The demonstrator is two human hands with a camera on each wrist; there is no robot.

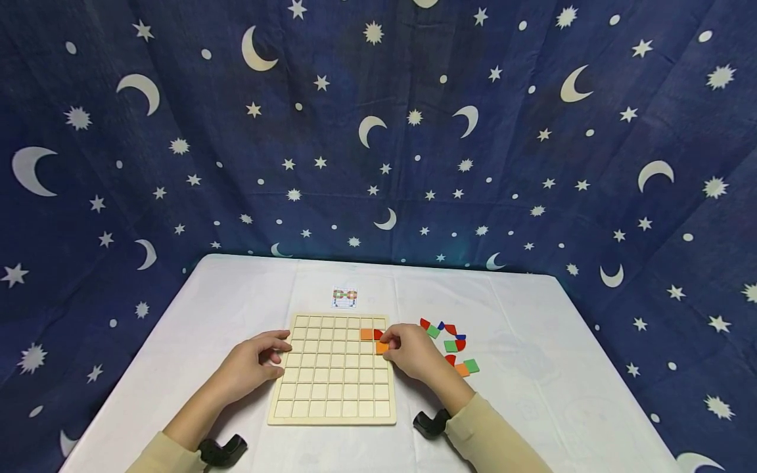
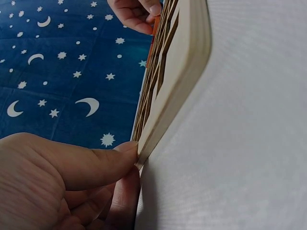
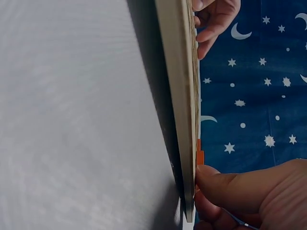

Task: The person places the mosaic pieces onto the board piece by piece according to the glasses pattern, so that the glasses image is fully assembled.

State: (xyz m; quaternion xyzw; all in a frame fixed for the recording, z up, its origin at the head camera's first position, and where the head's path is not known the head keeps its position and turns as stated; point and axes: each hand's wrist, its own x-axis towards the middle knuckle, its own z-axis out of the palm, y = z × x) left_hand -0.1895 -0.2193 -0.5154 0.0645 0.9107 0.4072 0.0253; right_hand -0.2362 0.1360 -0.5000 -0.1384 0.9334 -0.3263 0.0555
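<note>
A pale wooden grid board [image 1: 334, 368] lies on the table in the head view. My left hand [image 1: 254, 364] touches the board's left edge, thumb and fingers apart; in the left wrist view the thumb [image 2: 110, 160] meets the rim. On the board's right side, my right hand [image 1: 411, 351] holds an orange square tile [image 1: 381, 348] by its edge, over a cell in the right column. Just above it is a red rounded piece [image 1: 378, 335], partly hidden by fingers. Left of that, another orange square tile [image 1: 367, 334] sits in a cell.
Right of the board lie loose red, green, blue and orange pieces, among them a green tile [image 1: 470, 365] and a red piece [image 1: 425, 323]. A small pattern card [image 1: 345, 297] lies behind the board. A dark starry cloth [image 1: 378, 131] hangs behind the white table [image 1: 520, 394].
</note>
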